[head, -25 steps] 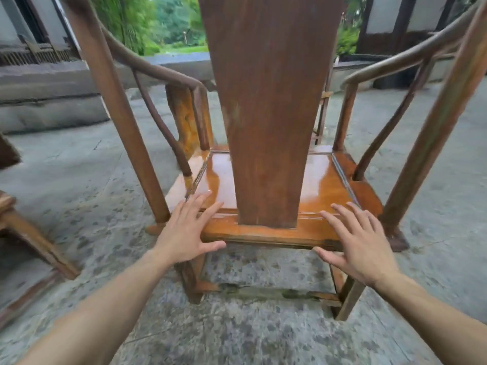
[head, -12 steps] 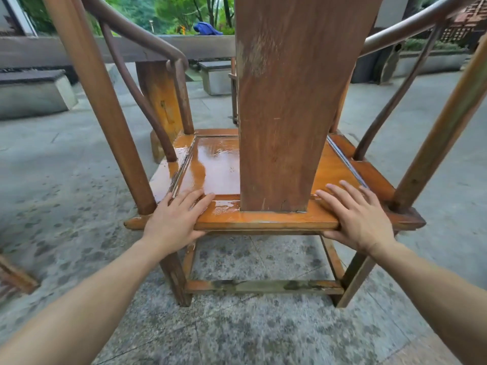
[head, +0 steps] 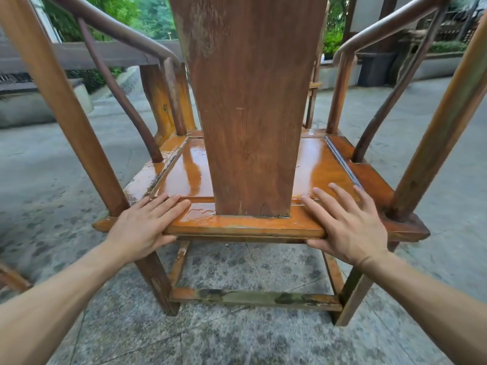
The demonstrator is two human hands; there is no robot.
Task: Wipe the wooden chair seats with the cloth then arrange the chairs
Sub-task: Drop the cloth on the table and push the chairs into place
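Stone paving (head: 237,338); wet-seated armchair (head: 250,222), rear seat rail newly pinched by left hand (head: 142,230) and right hand (head: 350,230); arranging begins.

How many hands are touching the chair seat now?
2. The left hand grips the rear edge of the seat left of the backrest; the right hand grips it right of the backrest.
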